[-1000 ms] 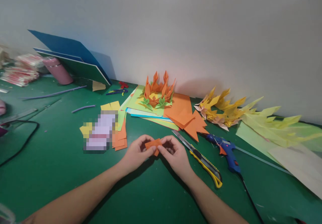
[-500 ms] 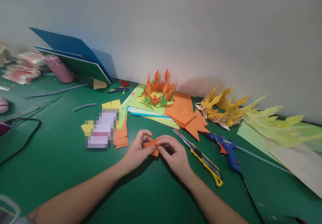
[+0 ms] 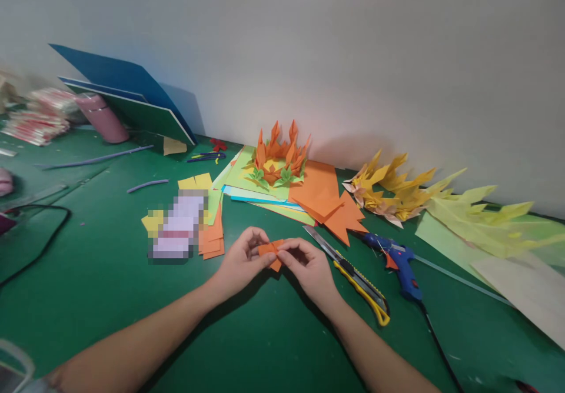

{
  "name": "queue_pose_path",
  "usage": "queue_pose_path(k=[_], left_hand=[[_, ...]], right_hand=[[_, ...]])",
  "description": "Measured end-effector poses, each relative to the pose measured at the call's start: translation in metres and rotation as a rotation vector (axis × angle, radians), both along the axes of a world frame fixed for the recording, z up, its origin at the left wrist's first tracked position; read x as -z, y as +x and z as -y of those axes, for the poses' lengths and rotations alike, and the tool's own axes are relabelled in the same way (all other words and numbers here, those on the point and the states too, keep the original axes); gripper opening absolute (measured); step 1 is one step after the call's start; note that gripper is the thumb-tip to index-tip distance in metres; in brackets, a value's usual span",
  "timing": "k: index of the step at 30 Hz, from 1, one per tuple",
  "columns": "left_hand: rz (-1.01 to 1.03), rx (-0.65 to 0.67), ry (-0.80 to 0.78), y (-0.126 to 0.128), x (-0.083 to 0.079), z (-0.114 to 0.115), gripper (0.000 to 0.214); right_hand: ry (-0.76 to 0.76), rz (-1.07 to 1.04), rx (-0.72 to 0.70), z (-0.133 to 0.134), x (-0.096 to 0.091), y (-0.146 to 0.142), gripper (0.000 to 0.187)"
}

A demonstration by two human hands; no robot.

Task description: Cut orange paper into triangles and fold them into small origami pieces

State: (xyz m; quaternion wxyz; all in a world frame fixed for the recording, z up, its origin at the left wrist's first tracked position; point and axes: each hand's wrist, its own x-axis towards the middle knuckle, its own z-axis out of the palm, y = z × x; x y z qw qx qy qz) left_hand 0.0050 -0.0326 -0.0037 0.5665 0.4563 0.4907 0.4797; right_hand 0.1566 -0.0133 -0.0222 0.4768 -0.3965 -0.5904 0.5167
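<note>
Between my two hands, just above the green table [image 3: 247,346], is a small folded piece of orange paper [image 3: 274,262]. My left hand [image 3: 246,257] pinches its left side, thumb on top. My right hand [image 3: 308,263] grips its right edge between thumb and fingers. The fingers hide part of the folds. Right of my right hand lies a yellow utility knife [image 3: 362,290] with its blade out. A stack of orange paper pieces [image 3: 213,246] rests to the left of my left hand. Straight ahead stands an orange folded-paper crown [image 3: 282,157] with green paper flowers.
A blue glue gun [image 3: 399,263] with a trailing cord lies at right, near orange paper sheets [image 3: 318,184]. Behind it are a yellow paper crown [image 3: 397,190] and pale green folded paper [image 3: 489,207]. At left are a blurred-out lilac object [image 3: 179,228], a pink bottle [image 3: 103,117] and boards [image 3: 132,75].
The orange paper has turned slightly in my fingers and shows a flatter face on the left. Both hands stay in nearly the same place.
</note>
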Motion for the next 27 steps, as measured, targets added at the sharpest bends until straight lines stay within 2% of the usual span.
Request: queue_pose_path(k=[6, 10, 19, 27], left_hand=[[-0.149, 0.023, 0.129, -0.0029, 0.0018, 0.0015, 0.016], [-0.261, 0.016, 0.186, -0.0038, 0.0024, 0.0022, 0.01], [-0.374, -0.062, 0.172, -0.0037, 0.0011, 0.0027, 0.014], [-0.217, -0.038, 0.004, -0.002, 0.0007, 0.0015, 0.027]], right_hand=[[-0.068, -0.026, -0.056, -0.0019, -0.0002, 0.002, 0.01], [-0.035, 0.005, -0.047, -0.0022, -0.0003, 0.0026, 0.008], [0.091, 0.069, -0.04, -0.0017, -0.0028, 0.0034, 0.01], [0.132, 0.096, -0.028, -0.0016, -0.0018, 0.002, 0.01]])
